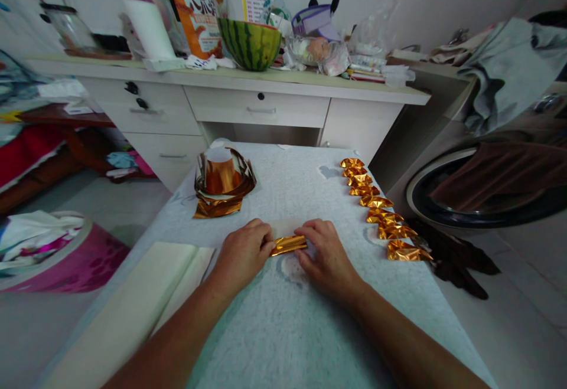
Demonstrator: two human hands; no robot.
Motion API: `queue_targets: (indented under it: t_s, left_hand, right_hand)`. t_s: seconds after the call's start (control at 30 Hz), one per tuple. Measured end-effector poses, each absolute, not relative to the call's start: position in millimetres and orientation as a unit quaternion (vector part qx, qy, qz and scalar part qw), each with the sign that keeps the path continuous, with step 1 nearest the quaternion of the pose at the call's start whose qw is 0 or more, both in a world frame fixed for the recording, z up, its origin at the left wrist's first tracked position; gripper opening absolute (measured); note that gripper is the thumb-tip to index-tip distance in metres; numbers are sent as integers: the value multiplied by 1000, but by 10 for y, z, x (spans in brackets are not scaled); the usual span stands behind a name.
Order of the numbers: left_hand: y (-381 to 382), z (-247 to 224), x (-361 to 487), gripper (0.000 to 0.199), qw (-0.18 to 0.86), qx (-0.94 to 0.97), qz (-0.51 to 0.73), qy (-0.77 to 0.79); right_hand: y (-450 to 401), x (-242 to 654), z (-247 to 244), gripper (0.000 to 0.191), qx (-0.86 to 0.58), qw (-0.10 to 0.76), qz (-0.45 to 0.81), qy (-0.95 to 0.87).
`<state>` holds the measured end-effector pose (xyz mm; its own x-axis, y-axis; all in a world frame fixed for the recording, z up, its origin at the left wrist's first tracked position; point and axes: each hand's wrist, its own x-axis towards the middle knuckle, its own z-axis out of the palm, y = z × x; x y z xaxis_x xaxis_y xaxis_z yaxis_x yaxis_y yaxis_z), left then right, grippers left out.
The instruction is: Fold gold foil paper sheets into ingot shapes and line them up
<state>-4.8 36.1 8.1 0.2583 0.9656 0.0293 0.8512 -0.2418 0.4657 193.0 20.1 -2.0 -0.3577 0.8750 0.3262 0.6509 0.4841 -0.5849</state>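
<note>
Between my hands, low over the middle of the table, is a narrow folded strip of gold foil paper. My left hand pinches its left end between thumb and curled fingers. At the right end, my right hand grips it with thumb below and fingertips above. Ahead on the left stands a loose ring of gold foil sheets, with one flat piece at its near side. Along the table's right edge runs a row of several folded gold foil pieces, shaped like small ingots.
A pale cloth covers the table. A cream folded sheet lies by my left forearm. Behind, a white desk carries a half watermelon and an orange snack bag. A pink bin stands left, a washing machine right.
</note>
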Motion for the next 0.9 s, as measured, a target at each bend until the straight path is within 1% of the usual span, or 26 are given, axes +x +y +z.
queue_targets:
  t_s: [0.2, 0.37, 0.77, 0.9]
  left_hand:
    - [367, 75, -46, 7, 182, 768, 160, 592]
    - [380, 64, -47, 8, 183, 767, 158, 594]
    - [383, 4, -81, 4, 198, 756, 202, 590]
    - [393, -14, -137, 8, 187, 753, 200, 599]
  right_hand:
    - [153, 1910, 21, 32, -460, 218, 154, -847]
    - [139, 1899, 47, 29, -466, 173, 139, -857]
    - [134, 1855, 31, 24, -471, 149, 116, -862]
    - [130, 1836, 35, 25, -474, 144, 110, -862]
